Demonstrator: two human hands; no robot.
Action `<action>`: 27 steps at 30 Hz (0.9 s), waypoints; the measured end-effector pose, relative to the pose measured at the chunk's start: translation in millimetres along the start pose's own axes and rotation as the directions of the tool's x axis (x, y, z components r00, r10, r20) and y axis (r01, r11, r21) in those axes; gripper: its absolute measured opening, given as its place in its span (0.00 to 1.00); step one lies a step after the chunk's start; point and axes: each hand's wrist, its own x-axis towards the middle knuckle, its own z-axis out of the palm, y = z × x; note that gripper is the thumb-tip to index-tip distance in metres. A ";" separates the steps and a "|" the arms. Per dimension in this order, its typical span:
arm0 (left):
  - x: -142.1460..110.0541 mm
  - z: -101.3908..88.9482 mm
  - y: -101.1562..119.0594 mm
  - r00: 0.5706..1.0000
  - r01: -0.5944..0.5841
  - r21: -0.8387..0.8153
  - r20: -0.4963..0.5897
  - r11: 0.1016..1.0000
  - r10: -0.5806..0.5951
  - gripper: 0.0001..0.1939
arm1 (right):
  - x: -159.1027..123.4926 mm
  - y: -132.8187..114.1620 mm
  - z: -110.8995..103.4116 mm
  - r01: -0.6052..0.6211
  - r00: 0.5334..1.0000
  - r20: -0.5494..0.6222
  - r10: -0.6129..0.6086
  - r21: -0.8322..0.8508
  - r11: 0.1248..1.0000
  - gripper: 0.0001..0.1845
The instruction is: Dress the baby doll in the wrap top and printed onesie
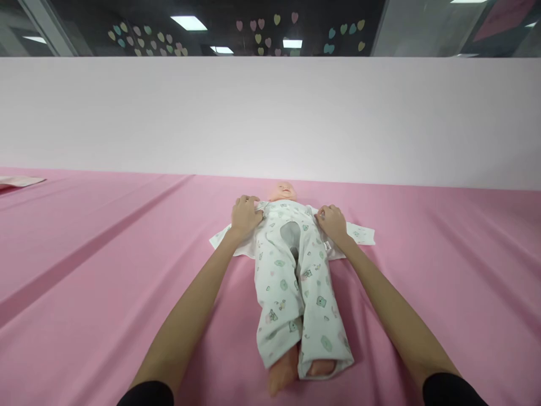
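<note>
A baby doll (284,192) lies on its back, head at the far end, bare feet toward me. White printed baby pants (281,276) cover its legs and reach up high on the chest, with a grey opening at the crotch. A white baby shirt (360,233) lies spread beneath, its sleeves out to both sides. My left hand (246,216) is closed at the left side of the pants' top edge, with its thumb on the cloth. At the opposite side, my right hand (332,221) has its fingers curled on the pants' upper edge. The fingertips are partly hidden.
A pink sheet (127,270) with several creases covers the surface. Behind it rises a white wall (270,118), topped by dark glass with heart stickers (261,23). At the far left edge lies a flat, pale item (21,181).
</note>
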 end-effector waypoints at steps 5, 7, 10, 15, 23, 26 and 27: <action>13.9 -10.8 -14.0 0.952 0.010 -0.190 0.302 0.982 0.049 0.16 | 5.7 11.6 -16.1 -0.209 0.953 0.212 0.217 -0.059 0.976 0.26; 15.1 -16.9 -21.2 0.936 0.033 -0.271 0.346 0.962 0.066 0.14 | 8.0 18.2 -22.2 -0.234 0.919 0.322 0.228 -0.018 0.972 0.25; 12.6 -30.2 -27.4 0.927 0.134 -0.307 0.376 0.942 -0.009 0.13 | 11.4 30.1 -29.6 -0.231 0.924 0.336 0.182 0.115 0.966 0.19; 8.7 -51.2 -15.2 0.857 0.445 -0.620 0.503 0.646 -0.108 0.15 | 17.7 41.0 -32.6 -0.276 0.940 0.280 0.195 0.285 0.918 0.14; -13.0 -28.0 49.9 0.779 0.613 -0.782 0.622 0.117 0.077 0.08 | 16.4 13.3 -49.4 -0.351 0.936 0.236 0.262 0.692 0.631 0.21; -17.9 -31.6 59.0 0.771 0.634 -0.773 0.633 0.003 0.069 0.06 | 13.9 -11.6 -58.8 -0.444 0.894 0.414 0.168 0.775 0.449 0.22; -17.9 -33.6 60.2 0.768 0.638 -0.770 0.635 -0.017 0.083 0.06 | 13.6 -22.1 -59.4 -0.477 0.874 0.471 0.117 0.791 0.384 0.22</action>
